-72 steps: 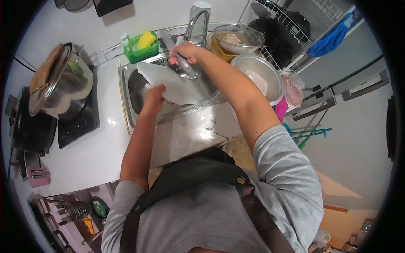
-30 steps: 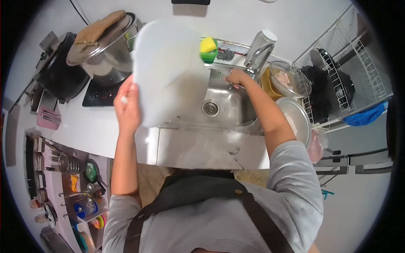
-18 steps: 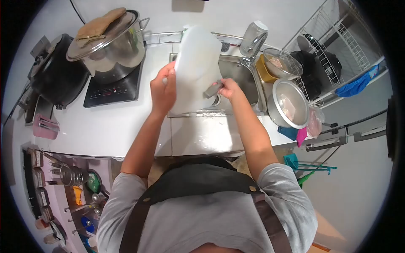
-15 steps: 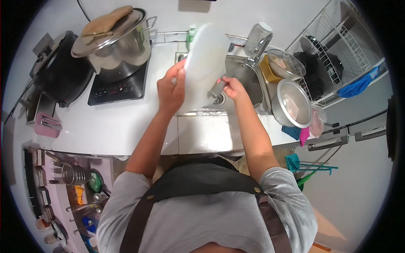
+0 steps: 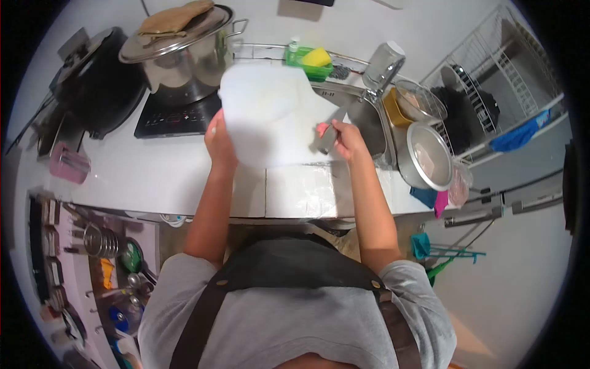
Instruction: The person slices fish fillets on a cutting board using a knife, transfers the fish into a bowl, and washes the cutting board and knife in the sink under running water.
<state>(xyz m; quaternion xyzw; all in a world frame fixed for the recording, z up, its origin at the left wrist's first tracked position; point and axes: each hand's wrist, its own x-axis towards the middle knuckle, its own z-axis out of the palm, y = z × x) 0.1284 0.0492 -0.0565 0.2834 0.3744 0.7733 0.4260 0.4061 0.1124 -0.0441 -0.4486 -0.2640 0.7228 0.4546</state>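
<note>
A white cutting board (image 5: 264, 117) is tilted up broadside to me, over the counter and the left part of the sink. My left hand (image 5: 220, 144) grips its left edge, fingers partly hidden behind it. In my right hand (image 5: 348, 141) is a knife (image 5: 339, 114), its grey metal showing above and below the closed fingers. This hand is at the board's lower right side, in front of the sink (image 5: 384, 132). Whether the knife touches the board I cannot tell. A small pink patch shows beside the fingers.
A lidded steel pot (image 5: 190, 71) stands on a black induction cooker (image 5: 169, 120), with a black pot (image 5: 101, 86) to its left. Behind the board are a green tray (image 5: 316, 72) and yellow sponge (image 5: 316, 57). A faucet (image 5: 372, 95) and metal bowl (image 5: 424, 157) are on the right.
The cutting board has turned from nearly edge-on to broadside and moved left and down with my left hand. The knife has turned in my right hand. The green tray and sponge have come into view.
</note>
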